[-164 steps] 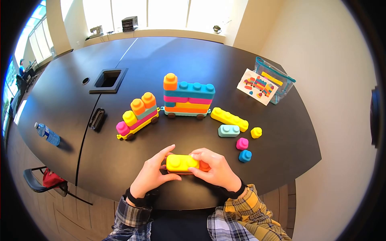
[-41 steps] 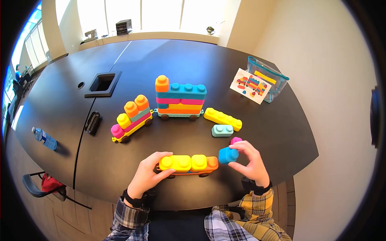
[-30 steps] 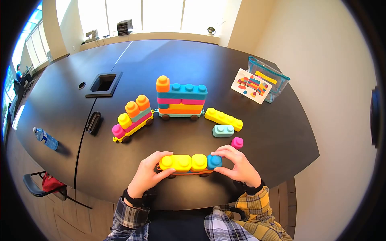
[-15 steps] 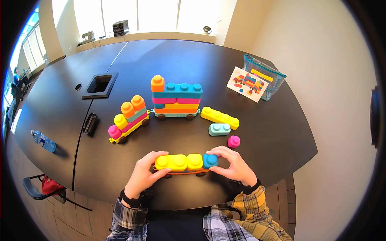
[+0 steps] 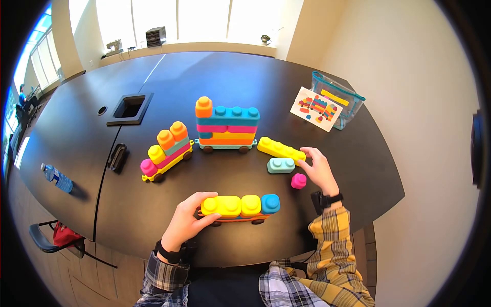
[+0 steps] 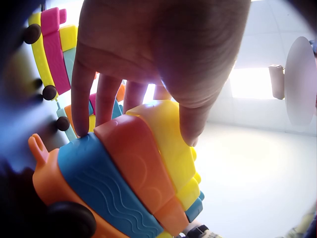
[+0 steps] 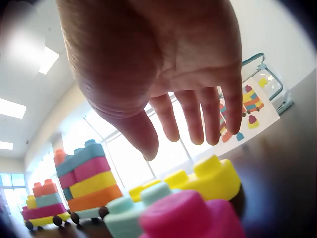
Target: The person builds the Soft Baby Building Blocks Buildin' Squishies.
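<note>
My left hand [image 5: 186, 222] grips a toy wagon built of blocks [image 6: 133, 158], thumb on the near side and fingers on the far side. Along its top run a long yellow block [image 5: 221, 205], a small yellow block [image 5: 250, 205] and a small blue block [image 5: 270, 203]. My right hand [image 5: 321, 169] is at the right end of a long yellow block [image 5: 276, 148]. In the right wrist view its fingers hang spread above that block, holding nothing. A pale teal two-stud block [image 5: 281, 165] and a small pink block [image 5: 298, 180] lie nearby.
Two coupled block wagons, a stepped one [image 5: 166, 153] and a tall one [image 5: 227, 128], stand farther back. A picture card [image 5: 316, 108] leans on a clear bag [image 5: 348, 105]. A water bottle [image 5: 56, 178], a black case [image 5: 117, 157] and a table cut-out [image 5: 130, 107] are leftward.
My right hand brought the small blue block onto the wagon's right end, let it go, and moved up and right to the long yellow block. The left hand keeps its grip on the wagon.
</note>
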{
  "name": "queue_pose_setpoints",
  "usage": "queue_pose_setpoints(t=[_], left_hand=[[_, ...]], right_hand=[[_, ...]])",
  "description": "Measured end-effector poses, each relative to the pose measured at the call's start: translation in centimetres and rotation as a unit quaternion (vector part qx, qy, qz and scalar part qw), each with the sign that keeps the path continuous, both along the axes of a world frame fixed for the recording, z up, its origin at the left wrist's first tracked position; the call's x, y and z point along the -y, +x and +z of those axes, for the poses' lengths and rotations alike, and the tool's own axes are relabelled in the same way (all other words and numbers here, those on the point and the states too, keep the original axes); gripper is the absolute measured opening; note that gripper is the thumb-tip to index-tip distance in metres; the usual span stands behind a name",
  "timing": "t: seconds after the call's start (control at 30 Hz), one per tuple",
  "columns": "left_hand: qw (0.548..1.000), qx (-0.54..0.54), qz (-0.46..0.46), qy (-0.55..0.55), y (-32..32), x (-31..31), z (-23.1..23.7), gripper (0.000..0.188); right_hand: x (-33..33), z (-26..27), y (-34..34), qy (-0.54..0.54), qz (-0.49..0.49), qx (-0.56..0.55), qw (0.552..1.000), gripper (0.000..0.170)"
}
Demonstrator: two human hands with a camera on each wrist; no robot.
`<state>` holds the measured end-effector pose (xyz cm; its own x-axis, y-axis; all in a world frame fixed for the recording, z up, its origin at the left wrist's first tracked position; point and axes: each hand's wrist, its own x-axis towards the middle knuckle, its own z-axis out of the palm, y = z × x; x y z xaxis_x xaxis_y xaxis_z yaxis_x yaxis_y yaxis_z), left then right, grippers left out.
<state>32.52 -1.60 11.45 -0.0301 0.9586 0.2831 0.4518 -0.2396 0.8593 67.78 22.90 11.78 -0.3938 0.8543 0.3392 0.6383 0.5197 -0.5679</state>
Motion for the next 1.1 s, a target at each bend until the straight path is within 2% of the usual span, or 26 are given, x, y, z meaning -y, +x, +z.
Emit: queue_pose_setpoints(t=[0.2,0.33,0.43,0.5,0.53,0.6,0.67,0.73,0.83,0.93,1.0,1.07,1.1], left_hand=[[1.0,0.003,0.003,0.01,0.1,0.0,0.0,0.048],[1.0,0.004,0.002,0.007,0.1,0.0,0.1,0.049],[1.0,0.003,0.002,0.01,0.2,0.0,0.2,0.047],[1.0,-0.009,-0.003,0.002,0.0,0.1,0.3,0.05],[1.0,-0.021,-0.009,-0.003,-0.1,0.1,0.4,0.052],[1.0,-0.02,-0.014,-0.004,-0.3,0.3,0.3,0.058],[1.0,-0.021,-0.02,-0.002,-0.4,0.5,0.2,0.064],[0.997,0.057,0.02,0.038,-0.4,0.7,0.2,0.074],[0.995,0.048,0.02,0.082,-0.8,1.0,2.1,0.083],[0.995,0.012,0.007,0.101,-1.1,0.8,3.1,0.083],[0.993,0.028,0.013,0.111,-0.9,0.6,3.6,0.077],[0.997,-0.039,-0.03,0.066,-1.2,0.4,3.8,0.068],[0.996,-0.031,-0.014,0.08,-0.6,0.3,3.9,0.06]], right_hand=[[-3.7,-2.8,0.7,-0.023,0.008,0.112,0.993,0.046],[-3.9,-3.3,0.5,-0.029,0.006,0.116,0.993,0.044],[-3.5,-3.1,0.6,-0.014,-0.008,0.098,0.995,0.041],[-3.1,-2.8,0.8,0.044,-0.031,0.005,0.999,0.041],[-2.2,-1.5,0.4,0.034,-0.037,-0.032,0.998,0.041],[0.3,1.3,-0.5,-0.017,-0.011,-0.133,0.991,0.043],[3.2,3.7,-1.2,-0.016,0.057,-0.161,0.985,0.044],[6.1,5.3,-2.1,-0.008,0.121,-0.172,0.978,0.046],[9.6,7.6,-3.0,0.003,0.194,-0.113,0.974,0.047],[11.3,7.9,-3.8,-0.013,0.24,-0.076,0.968,0.051],[12.0,8.0,-4.3,0.0,0.26,-0.048,0.964,0.053],[12.1,7.8,-4.7,0.003,0.263,-0.04,0.964,0.053],[12.2,7.7,-4.8,0.006,0.266,-0.03,0.964,0.054]])
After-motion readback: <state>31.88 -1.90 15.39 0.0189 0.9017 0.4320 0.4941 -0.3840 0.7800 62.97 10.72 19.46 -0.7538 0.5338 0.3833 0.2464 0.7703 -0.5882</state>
